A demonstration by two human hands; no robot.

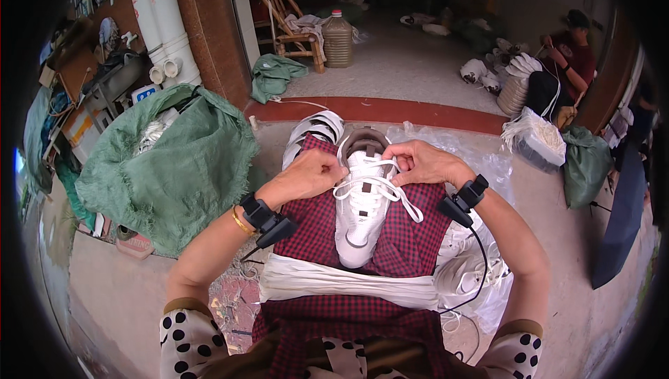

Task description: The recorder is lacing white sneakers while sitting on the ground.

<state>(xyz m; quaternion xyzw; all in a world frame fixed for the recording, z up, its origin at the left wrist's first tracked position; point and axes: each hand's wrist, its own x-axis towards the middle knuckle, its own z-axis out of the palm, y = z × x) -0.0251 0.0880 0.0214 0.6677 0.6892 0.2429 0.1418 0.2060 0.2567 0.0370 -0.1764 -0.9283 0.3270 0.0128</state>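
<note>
A white sneaker (pixel 357 229) with a brown collar lies on my lap, its toe toward me. White shoelaces (pixel 401 196) cross its tongue, with a loose loop hanging on the right side. My left hand (pixel 315 171) is closed at the left edge of the collar, fingertips pinched on the lace there. On the other side my right hand (pixel 426 163) pinches the lace between thumb and fingers near the top eyelets. Underneath is a red and black checked cloth (pixel 306 222), with a band of white strands (pixel 341 281) across it.
More white shoes lie beyond my left hand (pixel 317 126) and in clear plastic (pixel 467 267) at my right. A green sack (pixel 167 170) stands left. Ahead are a doorway sill (pixel 432 115), a bamboo chair (pixel 296 30) and a jug (pixel 338 41). Another person (pixel 575 58) sits at far right.
</note>
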